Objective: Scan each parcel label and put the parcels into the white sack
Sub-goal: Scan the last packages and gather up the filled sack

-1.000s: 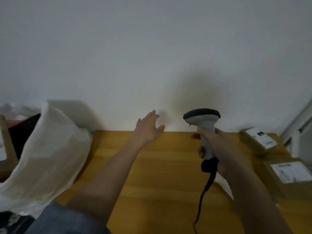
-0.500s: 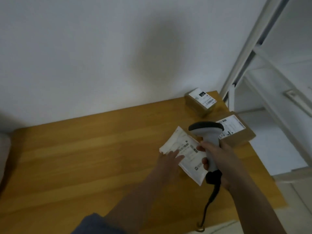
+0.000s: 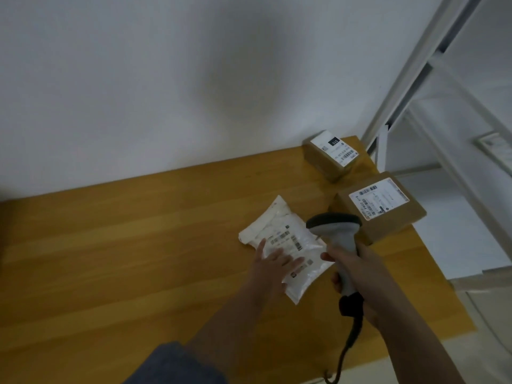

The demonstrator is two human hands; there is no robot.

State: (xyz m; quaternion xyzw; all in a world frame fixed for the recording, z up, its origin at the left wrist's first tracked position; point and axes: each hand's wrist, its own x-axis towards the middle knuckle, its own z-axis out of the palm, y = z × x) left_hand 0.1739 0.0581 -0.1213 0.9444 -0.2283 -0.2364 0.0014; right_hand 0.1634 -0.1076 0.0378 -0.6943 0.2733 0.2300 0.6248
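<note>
- Our left hand (image 3: 270,266) lies flat, fingers straight, on the near end of the white soft parcel (image 3: 285,245), pressing it to the wooden table (image 3: 138,259).
- The parcel rests label up, barcodes showing, toward the table's right side.
- Our right hand (image 3: 357,273) grips the handle of the grey scanner (image 3: 336,234), its head hanging over the parcel's right edge; a black cable (image 3: 350,339) trails from the handle.
- Two brown boxes sit farther right: the larger box (image 3: 381,210) at the table's edge, the smaller box (image 3: 331,155) by the wall, both label up.
- The white sack is out of view.
</note>
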